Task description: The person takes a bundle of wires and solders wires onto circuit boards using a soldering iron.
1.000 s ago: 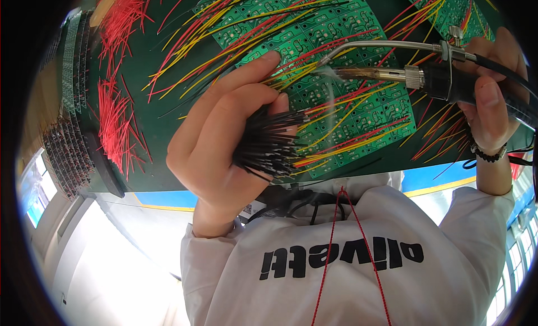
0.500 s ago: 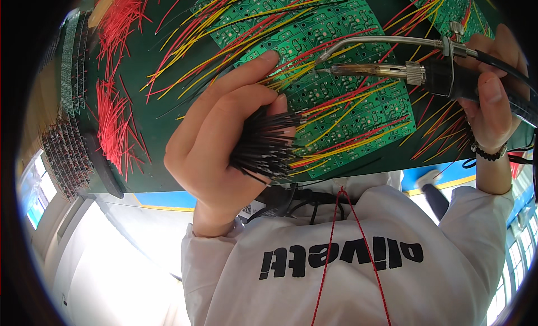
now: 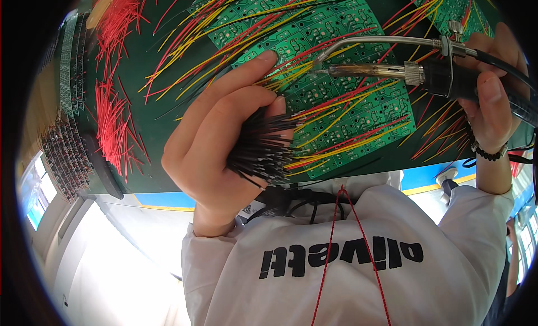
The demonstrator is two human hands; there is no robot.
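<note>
The big green board lies flat in the mid of the dark table, under both hands. The L hand curls snug round a fat bunch of black wires, w/ its pointer finger reaching out over the board by some yellow wires. The R hand holds the black handle of a soldering iron; its tip points left, v. near those wires. Can't tell if it touches.

The tip is prob hot, so a small slip left could burn the pointer finger b/c it's so close. If the iron dips, it could poss melt the soft skin on the wires. If the L hand goes slack, the black bunch could spill on the board. Long wires poking out all over could snag on a sleeve & tug.

The board is stiff & thin, w/ lots of tiny holes & shiny dots. The iron has a brown-stained metal rod & a ridged silver ring; a smooth bent tube runs just beyond it. Black wires have pale ends. On the left, red wires lie in a messy, spiky heap, thin & straight like straws.
</note>
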